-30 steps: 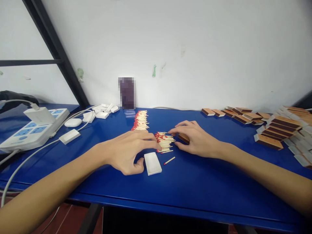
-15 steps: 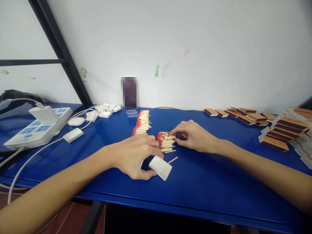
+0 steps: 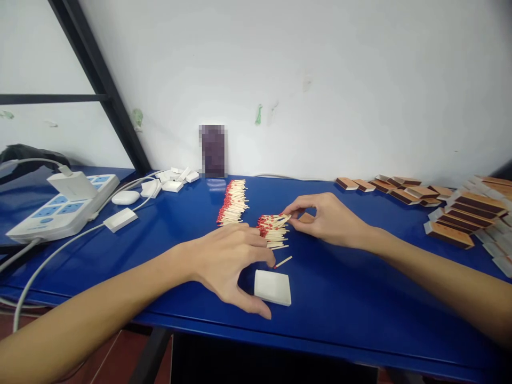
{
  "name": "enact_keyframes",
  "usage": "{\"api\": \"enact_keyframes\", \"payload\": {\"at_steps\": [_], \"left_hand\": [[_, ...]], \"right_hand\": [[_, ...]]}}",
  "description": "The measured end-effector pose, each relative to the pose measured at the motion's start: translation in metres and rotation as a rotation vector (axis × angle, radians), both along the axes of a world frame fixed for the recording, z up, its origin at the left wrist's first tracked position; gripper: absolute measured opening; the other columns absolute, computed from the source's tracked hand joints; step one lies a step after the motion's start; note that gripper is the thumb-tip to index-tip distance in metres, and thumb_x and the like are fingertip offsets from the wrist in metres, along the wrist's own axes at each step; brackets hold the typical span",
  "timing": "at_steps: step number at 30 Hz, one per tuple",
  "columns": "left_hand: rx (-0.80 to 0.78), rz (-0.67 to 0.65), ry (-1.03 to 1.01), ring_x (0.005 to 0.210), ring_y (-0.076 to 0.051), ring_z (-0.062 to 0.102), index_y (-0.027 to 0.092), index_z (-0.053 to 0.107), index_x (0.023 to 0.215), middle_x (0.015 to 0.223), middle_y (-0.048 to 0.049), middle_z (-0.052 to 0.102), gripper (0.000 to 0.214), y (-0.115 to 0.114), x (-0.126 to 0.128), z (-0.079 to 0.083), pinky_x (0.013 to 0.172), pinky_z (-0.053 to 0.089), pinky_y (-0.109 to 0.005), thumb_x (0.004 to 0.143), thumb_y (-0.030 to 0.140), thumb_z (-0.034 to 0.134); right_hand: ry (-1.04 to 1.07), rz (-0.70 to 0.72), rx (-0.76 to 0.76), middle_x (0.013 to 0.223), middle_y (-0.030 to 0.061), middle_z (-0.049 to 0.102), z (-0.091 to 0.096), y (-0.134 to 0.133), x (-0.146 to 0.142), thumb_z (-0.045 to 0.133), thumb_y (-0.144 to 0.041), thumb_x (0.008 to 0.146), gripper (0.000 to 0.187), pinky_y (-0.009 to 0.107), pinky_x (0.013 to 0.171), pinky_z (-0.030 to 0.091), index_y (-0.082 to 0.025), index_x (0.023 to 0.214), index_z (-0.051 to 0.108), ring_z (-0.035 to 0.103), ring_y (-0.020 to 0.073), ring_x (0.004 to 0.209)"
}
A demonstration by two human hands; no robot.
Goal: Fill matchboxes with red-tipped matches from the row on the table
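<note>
My left hand [image 3: 236, 256] is open, palm down, with thumb and fingers spread. Between its thumb and index finger, apart from both, lies a small white matchbox tray [image 3: 272, 287] on the blue table. A single loose match [image 3: 284, 261] rests just by the index fingertip. Beyond the fingers is a pile of red-headed matches [image 3: 272, 226], partly covered by my left hand. My right hand [image 3: 326, 218] pinches at the right end of this pile, with a match between thumb and fingertips. Through its curled fingers shows a brown matchbox piece [image 3: 306, 217], mostly hidden; whether the hand touches it I cannot tell.
A longer row of matches [image 3: 234, 202] lies farther back. Brown matchboxes [image 3: 404, 194] are scattered at the back right, with stacked ones [image 3: 460, 218] nearer. On the left are white trays [image 3: 172, 185], a power strip [image 3: 52, 218] and cables. A blurred dark rectangle [image 3: 213, 152] leans on the wall.
My left hand has let go of the white tray, which now lies flat a little nearer and to the right. My right hand has shifted slightly right.
</note>
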State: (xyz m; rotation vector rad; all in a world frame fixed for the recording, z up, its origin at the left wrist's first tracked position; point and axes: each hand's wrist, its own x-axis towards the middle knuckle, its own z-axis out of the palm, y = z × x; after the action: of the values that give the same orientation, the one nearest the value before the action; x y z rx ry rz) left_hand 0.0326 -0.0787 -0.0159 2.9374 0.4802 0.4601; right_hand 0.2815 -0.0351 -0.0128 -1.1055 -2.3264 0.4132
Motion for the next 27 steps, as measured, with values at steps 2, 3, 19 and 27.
{"api": "enact_keyframes", "payload": {"at_steps": [2,3,19,27], "left_hand": [[-0.013,0.024,-0.071,0.068,-0.017,0.054,0.016,0.066,0.095,0.075,-0.0019,0.062,0.049,0.003,-0.001,0.001,0.065,0.039,-0.031,0.08,0.062,0.059],[-0.011,0.058,-0.107,0.067,-0.016,0.053,0.016,0.066,0.094,0.074,-0.0018,0.061,0.044,0.004,-0.002,0.002,0.065,0.039,-0.031,0.085,0.057,0.055],[0.139,0.31,-0.134,0.079,-0.017,0.055,0.016,0.064,0.098,0.083,-0.003,0.062,0.025,0.018,-0.002,-0.001,0.072,0.042,-0.03,0.096,0.027,0.042],[0.128,0.216,-0.037,0.082,-0.017,0.052,0.018,0.066,0.101,0.088,-0.004,0.059,0.026,0.017,-0.001,-0.003,0.077,0.041,-0.032,0.098,0.03,0.043]], "right_hand": [[0.01,-0.004,0.017,0.085,0.0022,0.074,0.002,-0.004,-0.001,0.061,-0.024,0.08,0.016,0.028,0.064,0.054,-0.02,0.09,0.073,0.066,0.0154,0.073],[0.011,-0.006,0.032,0.084,0.002,0.073,0.003,-0.006,-0.001,0.061,-0.024,0.08,0.016,0.027,0.063,0.053,-0.02,0.089,0.073,0.065,0.015,0.071],[-0.142,0.202,0.14,0.078,-0.0004,0.07,-0.005,-0.05,-0.01,0.054,-0.012,0.086,0.019,0.025,0.064,0.046,-0.021,0.09,0.07,0.06,0.0126,0.068],[-0.156,0.15,0.065,0.078,0.0002,0.069,-0.001,-0.044,-0.003,0.054,-0.024,0.09,0.016,0.026,0.063,0.044,-0.022,0.091,0.069,0.06,0.0138,0.068]]}}
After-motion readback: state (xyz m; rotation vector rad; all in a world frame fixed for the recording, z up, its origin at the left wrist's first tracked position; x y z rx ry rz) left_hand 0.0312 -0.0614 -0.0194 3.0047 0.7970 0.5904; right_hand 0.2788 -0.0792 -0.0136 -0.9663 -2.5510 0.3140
